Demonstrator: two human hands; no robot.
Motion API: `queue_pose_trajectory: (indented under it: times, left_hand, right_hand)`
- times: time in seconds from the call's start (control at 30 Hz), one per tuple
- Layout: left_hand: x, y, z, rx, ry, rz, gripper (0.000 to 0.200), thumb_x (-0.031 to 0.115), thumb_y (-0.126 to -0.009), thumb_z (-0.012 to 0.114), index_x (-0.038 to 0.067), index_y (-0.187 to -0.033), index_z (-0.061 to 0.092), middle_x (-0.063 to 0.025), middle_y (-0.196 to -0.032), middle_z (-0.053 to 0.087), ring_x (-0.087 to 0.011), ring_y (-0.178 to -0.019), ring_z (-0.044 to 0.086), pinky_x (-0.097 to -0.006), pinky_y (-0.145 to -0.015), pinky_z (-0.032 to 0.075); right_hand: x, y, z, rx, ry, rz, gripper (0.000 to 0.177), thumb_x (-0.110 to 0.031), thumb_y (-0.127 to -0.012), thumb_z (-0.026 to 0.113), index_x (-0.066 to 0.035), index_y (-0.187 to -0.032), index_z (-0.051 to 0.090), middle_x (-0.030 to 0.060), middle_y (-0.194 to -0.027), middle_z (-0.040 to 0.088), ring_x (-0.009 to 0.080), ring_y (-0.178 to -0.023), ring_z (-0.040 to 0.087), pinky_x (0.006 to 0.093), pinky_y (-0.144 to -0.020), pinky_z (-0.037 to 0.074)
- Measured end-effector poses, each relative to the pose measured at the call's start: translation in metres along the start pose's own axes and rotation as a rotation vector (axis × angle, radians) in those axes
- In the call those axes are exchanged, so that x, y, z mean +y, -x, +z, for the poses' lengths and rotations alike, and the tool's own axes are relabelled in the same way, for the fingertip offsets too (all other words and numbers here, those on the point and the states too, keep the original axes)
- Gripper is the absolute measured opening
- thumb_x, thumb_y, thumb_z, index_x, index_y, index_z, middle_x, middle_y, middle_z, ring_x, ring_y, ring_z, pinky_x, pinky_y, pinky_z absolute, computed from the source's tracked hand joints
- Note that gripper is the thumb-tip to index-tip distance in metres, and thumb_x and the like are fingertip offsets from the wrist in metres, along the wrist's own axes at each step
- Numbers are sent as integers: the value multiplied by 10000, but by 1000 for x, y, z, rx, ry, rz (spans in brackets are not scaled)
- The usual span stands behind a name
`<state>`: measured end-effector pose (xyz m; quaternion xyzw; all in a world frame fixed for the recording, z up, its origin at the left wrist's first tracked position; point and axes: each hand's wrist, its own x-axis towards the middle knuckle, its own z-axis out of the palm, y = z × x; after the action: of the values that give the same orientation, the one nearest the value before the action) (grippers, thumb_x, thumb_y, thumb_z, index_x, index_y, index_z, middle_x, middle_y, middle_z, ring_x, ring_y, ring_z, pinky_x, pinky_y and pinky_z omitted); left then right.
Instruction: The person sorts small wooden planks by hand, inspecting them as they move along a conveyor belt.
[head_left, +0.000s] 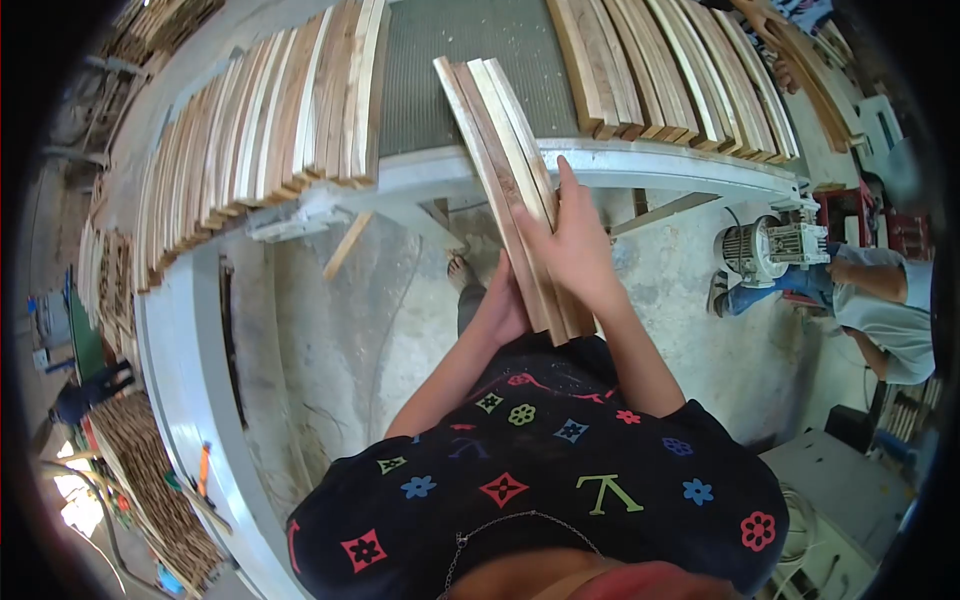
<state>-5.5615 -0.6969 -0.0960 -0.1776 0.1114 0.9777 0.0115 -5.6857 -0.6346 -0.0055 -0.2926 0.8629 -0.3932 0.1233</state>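
Several wooden strips lie side by side in a small bundle between my hands, tilted, with their far ends over the front edge of the ribbed bench top. My left hand supports the bundle from the left and below; its fingers are partly hidden behind the wood. Against the right side and top of the strips, my right hand grips with its thumb across them and the index finger stretched out along the edge. The near ends of the strips reach close to my dark shirt.
On the bench, a long row of wooden strips stands at left and another row at right, with the dark ribbed surface between. An electric motor sits below at right. Another person is at far right; a hand touches boards upper right.
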Motion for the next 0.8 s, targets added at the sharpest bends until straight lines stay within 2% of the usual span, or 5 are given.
queue_pose_trajectory:
  times: [0.1,0.47,0.53,0.67,0.8]
  left_hand:
    - [-3,17,-13,-75,22,-48,794,627,-973,432,78,-1527,282,-161,-1490,434,-315,-1353,463,-513,-1102,406]
    - [30,36,54,-358,-2,131,692,521,-1030,352,46,-1528,278,-226,-1481,432,-365,-1347,466,-524,-1112,385]
    - [59,42,80,-64,-176,155,656,505,-1046,333,50,-1517,298,-198,-1469,453,-322,-1338,486,-508,-1106,409]
    - [81,32,100,-480,64,154,612,474,-1066,301,53,-1509,311,-175,-1446,480,-284,-1316,513,-483,-1077,456]
    - [88,27,109,-351,-290,340,593,455,-1073,286,53,-1508,317,-174,-1425,498,-282,-1283,543,-471,-1041,496]
  right_hand:
    - [19,-7,-7,-238,-498,160,589,-363,-989,602,-20,-1443,454,142,-1046,668,180,-928,628,296,-855,492]
    - [26,-24,-48,-497,-1159,199,560,-366,-1017,556,-23,-1449,466,114,-1156,659,117,-937,599,259,-825,477]
    - [-2,-6,-80,-466,-856,-5,629,-422,-1014,531,-15,-1478,413,123,-1254,627,157,-1024,616,253,-888,464]
    - [-45,22,-124,-376,-675,-331,736,-403,-933,656,-20,-1497,378,147,-1277,621,225,-1143,606,300,-967,444]
    - [-58,31,-138,-301,-504,-436,845,-294,-795,809,-40,-1485,391,164,-1289,621,277,-1185,595,399,-1010,432]
